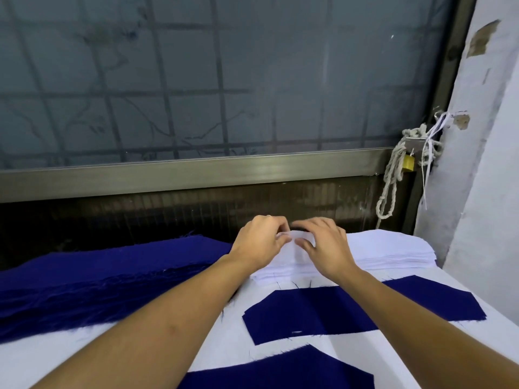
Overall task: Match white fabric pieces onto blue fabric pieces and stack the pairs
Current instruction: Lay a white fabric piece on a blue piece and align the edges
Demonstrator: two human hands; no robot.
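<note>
A: L hand [259, 242] fingers?
B: Curled, pinching top white piece [295, 249] on white stack [393, 251].
A: R hand [327, 248]?
B: Fingers bent over same piece; grip unclear. Blue pieces [309, 313] lie flat, nearer.

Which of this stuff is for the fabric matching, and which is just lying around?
Job: white stack, blue pile, laid-out blue piece, nearer blue piece, top white piece pinched by left hand, right hand.
Lying about: knotted rope, yellow padlock.
</note>
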